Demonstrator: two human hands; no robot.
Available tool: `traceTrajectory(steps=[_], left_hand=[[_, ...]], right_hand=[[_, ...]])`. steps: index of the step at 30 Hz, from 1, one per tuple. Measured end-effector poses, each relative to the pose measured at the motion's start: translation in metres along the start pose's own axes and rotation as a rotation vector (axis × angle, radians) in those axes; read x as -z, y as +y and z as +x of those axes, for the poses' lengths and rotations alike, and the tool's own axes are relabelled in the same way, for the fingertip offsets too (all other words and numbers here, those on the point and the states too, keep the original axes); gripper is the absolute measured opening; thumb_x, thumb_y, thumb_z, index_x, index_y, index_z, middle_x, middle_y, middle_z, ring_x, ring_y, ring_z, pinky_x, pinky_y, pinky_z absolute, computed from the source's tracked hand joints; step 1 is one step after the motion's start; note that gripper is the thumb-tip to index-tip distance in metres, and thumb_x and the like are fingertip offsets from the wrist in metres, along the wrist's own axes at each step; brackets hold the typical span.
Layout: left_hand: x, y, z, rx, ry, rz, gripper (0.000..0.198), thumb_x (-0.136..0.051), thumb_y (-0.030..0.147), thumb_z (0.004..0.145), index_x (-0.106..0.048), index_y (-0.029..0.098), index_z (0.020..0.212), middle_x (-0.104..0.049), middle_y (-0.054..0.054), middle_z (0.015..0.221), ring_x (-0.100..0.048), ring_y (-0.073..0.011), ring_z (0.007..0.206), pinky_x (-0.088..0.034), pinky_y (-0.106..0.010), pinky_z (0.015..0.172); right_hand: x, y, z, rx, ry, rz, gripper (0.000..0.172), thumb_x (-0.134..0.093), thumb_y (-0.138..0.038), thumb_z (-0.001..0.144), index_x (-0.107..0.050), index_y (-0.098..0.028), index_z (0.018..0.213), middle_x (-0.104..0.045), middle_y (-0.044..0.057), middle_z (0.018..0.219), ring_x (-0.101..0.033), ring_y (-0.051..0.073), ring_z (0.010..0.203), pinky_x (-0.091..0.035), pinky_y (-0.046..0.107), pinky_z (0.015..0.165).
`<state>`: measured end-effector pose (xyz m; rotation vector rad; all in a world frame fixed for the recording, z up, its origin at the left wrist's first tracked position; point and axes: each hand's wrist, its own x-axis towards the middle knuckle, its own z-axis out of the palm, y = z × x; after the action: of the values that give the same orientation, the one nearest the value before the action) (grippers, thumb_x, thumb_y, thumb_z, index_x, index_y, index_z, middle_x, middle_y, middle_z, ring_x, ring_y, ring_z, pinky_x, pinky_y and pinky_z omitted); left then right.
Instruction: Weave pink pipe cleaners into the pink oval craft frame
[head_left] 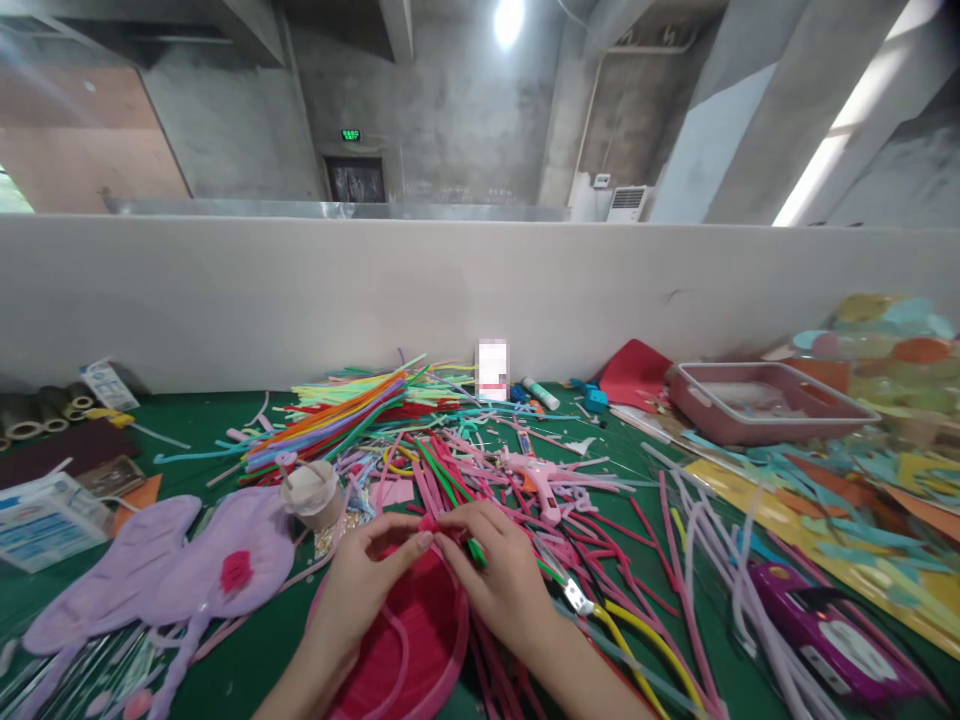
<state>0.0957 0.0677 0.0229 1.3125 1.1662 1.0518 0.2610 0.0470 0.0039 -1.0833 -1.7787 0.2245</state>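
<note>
Both hands meet over a red round foam piece (409, 640) with a pink pipe-cleaner rim, near the table's front edge. My left hand (367, 580) pinches a small pink fuzzy piece (430, 524) at the rim's far edge. My right hand (499, 575) pinches the same pink piece from the other side, and a short green stem (475, 551) shows under its fingers. Pink and red pipe cleaners (570, 540) lie scattered just beyond and to the right of the hands.
A pink glue gun (536, 475) lies behind the hands, a paper cup (311, 492) to their left. Lilac foam shapes (172, 575) sit at the left, a pink tray (757, 400) and coloured foam sheets (862, 490) at the right. A white wall backs the green table (195, 420).
</note>
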Motion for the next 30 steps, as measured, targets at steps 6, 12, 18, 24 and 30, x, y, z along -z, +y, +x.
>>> traceTrajectory(steps=[6, 12, 18, 24, 30], left_hand=[[-0.001, -0.008, 0.000, 0.049, -0.064, -0.079, 0.024, -0.082, 0.037, 0.064, -0.070, 0.018, 0.072, -0.067, 0.001, 0.069, -0.060, -0.0149, 0.067, -0.047, -0.022, 0.063], [-0.003, -0.003, -0.001, 0.128, -0.087, -0.154, 0.033, -0.079, 0.047, 0.065, -0.068, 0.016, 0.071, -0.058, 0.002, 0.063, -0.053, -0.0128, 0.058, -0.047, -0.022, 0.052], [-0.002, 0.003, -0.002, 0.036, -0.108, -0.065, 0.028, -0.080, 0.038, 0.066, -0.064, 0.016, 0.062, -0.057, 0.003, 0.058, -0.052, -0.0117, 0.056, -0.044, -0.020, 0.056], [-0.001, 0.010, -0.006, -0.007, -0.041, -0.027, 0.028, -0.076, 0.043, 0.069, -0.066, 0.017, 0.064, -0.059, 0.002, 0.059, -0.051, -0.0126, 0.056, -0.042, -0.021, 0.056], [0.004, 0.015, -0.007, -0.061, -0.083, 0.003, 0.025, -0.074, 0.042, 0.070, -0.069, 0.018, 0.071, -0.068, -0.001, 0.068, -0.061, -0.0172, 0.066, -0.047, -0.024, 0.063]], right_hand=[[-0.001, 0.003, 0.000, 0.187, 0.069, -0.159, 0.014, -0.056, -0.018, 0.092, -0.069, -0.021, 0.093, -0.071, 0.007, 0.083, -0.065, 0.017, 0.074, -0.052, 0.026, 0.063], [0.003, 0.000, 0.002, 0.294, 0.075, -0.244, 0.018, -0.051, -0.011, 0.092, -0.068, -0.019, 0.093, -0.073, 0.006, 0.084, -0.063, 0.017, 0.070, -0.050, 0.028, 0.062], [0.003, -0.004, -0.001, 0.334, 0.062, -0.252, 0.025, -0.045, -0.008, 0.093, -0.067, -0.018, 0.096, -0.072, 0.007, 0.081, -0.062, 0.017, 0.069, -0.051, 0.029, 0.062], [-0.002, -0.007, 0.000, 0.084, 0.060, -0.009, 0.019, -0.052, -0.025, 0.095, -0.070, -0.020, 0.094, -0.072, 0.009, 0.084, -0.065, 0.018, 0.075, -0.052, 0.029, 0.066], [0.007, -0.012, 0.011, -0.867, -0.287, 1.089, 0.047, -0.058, -0.060, 0.084, -0.065, -0.014, 0.079, -0.059, -0.001, 0.056, -0.052, 0.008, 0.040, -0.042, 0.017, 0.036]])
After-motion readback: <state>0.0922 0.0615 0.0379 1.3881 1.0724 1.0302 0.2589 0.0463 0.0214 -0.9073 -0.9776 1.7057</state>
